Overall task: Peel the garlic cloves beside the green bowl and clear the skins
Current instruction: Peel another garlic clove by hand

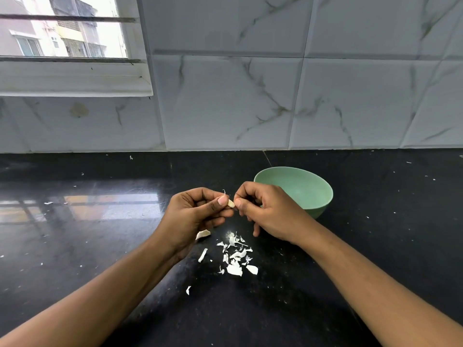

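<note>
1. No text, label, brand, number or sign can be read anywhere in the head view.
2. Through the window (65,33) at 10 o'clock, the building fronts are too blurred to tell whether they carry any lettering.
</note>
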